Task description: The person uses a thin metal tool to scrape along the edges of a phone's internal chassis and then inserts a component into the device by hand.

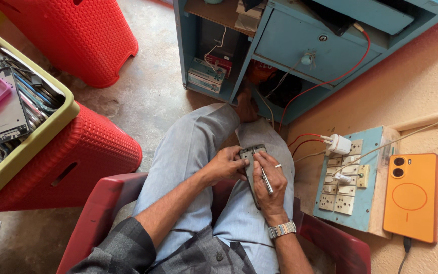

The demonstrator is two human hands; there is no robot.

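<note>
An opened dark phone (250,163) with its back off rests on my lap, lengthwise over my grey trousers. My left hand (226,165) grips its left edge near the top. My right hand (270,182) lies over the phone's right side, fingers closed on a thin metal tool (265,179) whose tip points at the phone's upper part. A metal watch (281,229) sits on my right wrist. The phone's lower half is hidden under my right hand.
A board of switches and sockets (349,195) with a white charger (339,144) stands at the right beside an orange phone (411,195) on a cable. A blue cabinet (300,45) is ahead. Red plastic stools (72,167) and a tray of phone parts (11,101) are left.
</note>
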